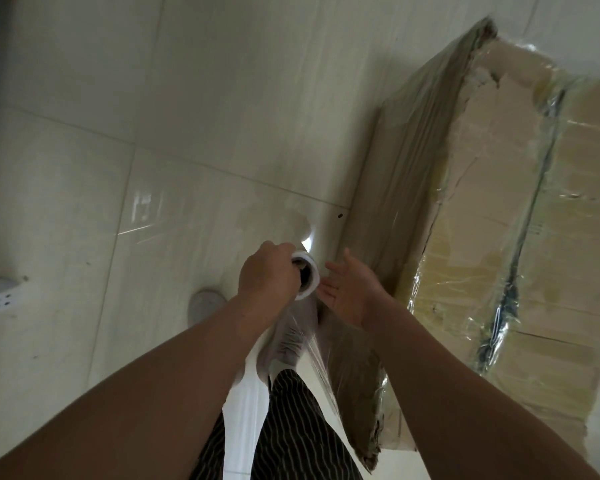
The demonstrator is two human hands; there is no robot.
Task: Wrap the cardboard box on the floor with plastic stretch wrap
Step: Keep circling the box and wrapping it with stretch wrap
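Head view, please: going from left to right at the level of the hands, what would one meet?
A grey shoe → left hand, gripping the stretch wrap roll → open right hand → partly wrapped cardboard box.

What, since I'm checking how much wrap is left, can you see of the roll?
The roll is white-looking film wound on a tube, seen end-on, so its dark hollow core shows. The wound layer around the core looks thin. The left hand grips it from the side, above the floor and next to the box. A wrinkled sheet of film runs from it towards the box's near corner. The right hand is open close beside it; whether they touch cannot be told.
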